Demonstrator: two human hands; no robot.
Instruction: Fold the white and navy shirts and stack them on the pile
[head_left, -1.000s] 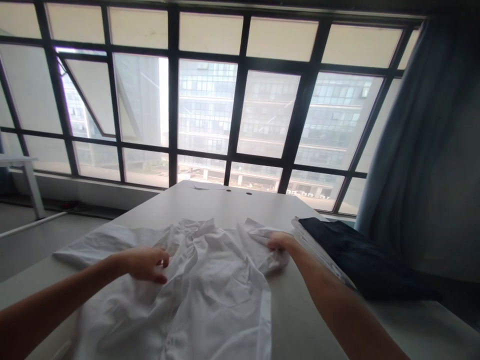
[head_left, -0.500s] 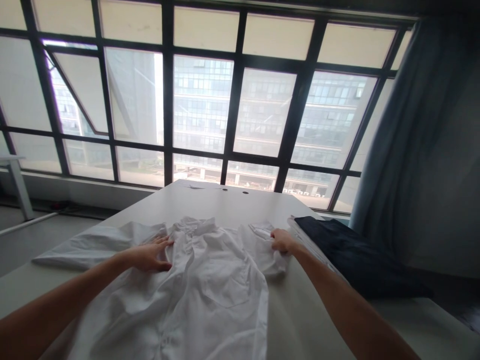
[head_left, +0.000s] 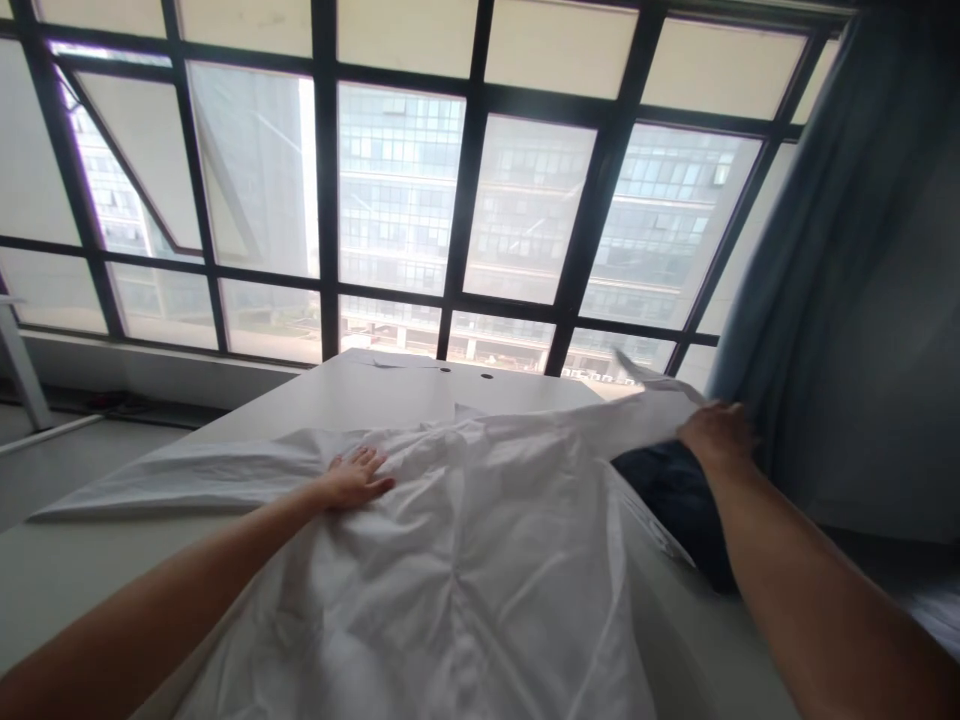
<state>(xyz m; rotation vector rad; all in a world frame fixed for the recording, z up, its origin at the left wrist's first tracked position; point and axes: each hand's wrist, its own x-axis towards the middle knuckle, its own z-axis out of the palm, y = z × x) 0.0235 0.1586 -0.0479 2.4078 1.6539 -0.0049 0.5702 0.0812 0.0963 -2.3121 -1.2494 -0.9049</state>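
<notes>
A white shirt (head_left: 480, 560) lies spread over the near part of the table, creased down its front. My left hand (head_left: 356, 480) rests flat on its upper left part, fingers stretched out. To the left of that hand, one sleeve (head_left: 187, 475) stretches along the table. My right hand (head_left: 718, 432) is closed around the other sleeve (head_left: 637, 415), which it holds up and out to the right, over a pile of dark cloth. The raised end of that sleeve is blurred by motion.
Folded dark cloth (head_left: 675, 500) lies at the right side of the white table (head_left: 397, 390), with white cloth along its edge. Beyond the table stands a wide window (head_left: 397, 190) with black frames. A grey-blue curtain (head_left: 817, 240) hangs at the right.
My right hand has moved right and up, pulling the sleeve out straight over the dark cloth. The shirt's body has shifted right and flattened. My left hand sits slightly further right on it.
</notes>
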